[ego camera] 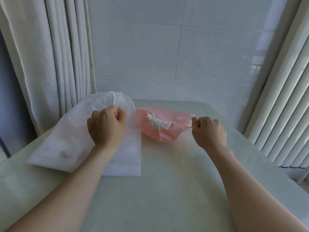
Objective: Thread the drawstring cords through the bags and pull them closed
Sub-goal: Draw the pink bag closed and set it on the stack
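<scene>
Our left hand (107,126) is curled into a fist round one end of the thin pink cord (133,116), and it sits over the translucent white bag (71,144), which lies flat on the left of the pale table (167,190). The cord runs taut from that fist to the pink drawstring bag (160,133), which lies just right of the white one at the middle of the table. Its mouth (156,123) is bunched into a tight white pucker, so we judge this bag nearly or fully closed. From the bag's right side the other cord end (188,126) leads to our right hand (209,131), whose thumb and curled fingers pinch it

The risks lie in the pull itself. If we haul harder on one side than the other, the light bag may slide across the smooth table instead of tightening, or the cord may run through the channel and lose an end inside. With the mouth this gathered, more force could strain the thin fabric or snap the cord. The cord is fine and could slip from the right hand's small pinch. Our left fist may also drag or crumple the white bag beneath it; whether that bag is drawn shut we cannot tell
</scene>
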Tool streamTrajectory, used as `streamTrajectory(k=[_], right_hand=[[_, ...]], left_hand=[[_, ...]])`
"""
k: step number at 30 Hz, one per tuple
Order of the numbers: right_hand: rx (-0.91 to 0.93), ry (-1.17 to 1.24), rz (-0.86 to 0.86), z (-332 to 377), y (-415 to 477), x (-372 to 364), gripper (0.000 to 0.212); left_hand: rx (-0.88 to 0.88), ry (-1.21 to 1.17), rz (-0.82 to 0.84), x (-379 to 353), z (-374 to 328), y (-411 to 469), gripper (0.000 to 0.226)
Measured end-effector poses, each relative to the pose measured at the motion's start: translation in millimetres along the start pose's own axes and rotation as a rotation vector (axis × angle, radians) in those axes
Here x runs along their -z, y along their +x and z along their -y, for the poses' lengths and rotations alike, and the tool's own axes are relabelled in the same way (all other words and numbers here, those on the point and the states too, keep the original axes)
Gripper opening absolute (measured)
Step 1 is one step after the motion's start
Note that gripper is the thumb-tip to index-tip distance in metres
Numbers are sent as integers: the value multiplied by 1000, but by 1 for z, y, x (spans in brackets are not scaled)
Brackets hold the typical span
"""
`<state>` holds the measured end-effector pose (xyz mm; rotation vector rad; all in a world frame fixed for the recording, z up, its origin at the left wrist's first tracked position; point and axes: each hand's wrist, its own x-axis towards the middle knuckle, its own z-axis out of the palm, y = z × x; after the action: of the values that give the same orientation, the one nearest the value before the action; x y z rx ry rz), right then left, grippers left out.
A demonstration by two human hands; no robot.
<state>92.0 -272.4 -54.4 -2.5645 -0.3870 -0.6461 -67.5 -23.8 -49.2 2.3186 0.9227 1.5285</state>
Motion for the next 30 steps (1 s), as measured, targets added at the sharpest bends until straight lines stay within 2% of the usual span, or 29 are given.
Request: streamTrajectory(k=[4, 8, 11, 15, 18, 24, 30], right_hand=[[50, 19, -11, 5, -4, 0, 49], [190, 29, -47, 13, -5, -1, 38], [328, 133, 13, 18, -6, -5, 30], [379, 409, 281, 26, -12, -4, 35], [381, 441, 403, 28, -15, -7, 39], [444, 396, 411, 32, -14, -7, 30], [505, 369, 272, 33, -15, -9, 24]], left_hand=[[-87, 167, 7, -6, 0, -2, 18], [-437, 59, 80, -12, -14, -16, 12], [-540, 32, 149, -17, -29, -26, 19], [-520, 45, 216, -22, -35, -31, 23], [-490, 29, 268, -22, -34, -31, 20], [-409, -95, 357, -12, -38, -35, 27], [-317, -141, 438, -7, -42, -38, 5]])
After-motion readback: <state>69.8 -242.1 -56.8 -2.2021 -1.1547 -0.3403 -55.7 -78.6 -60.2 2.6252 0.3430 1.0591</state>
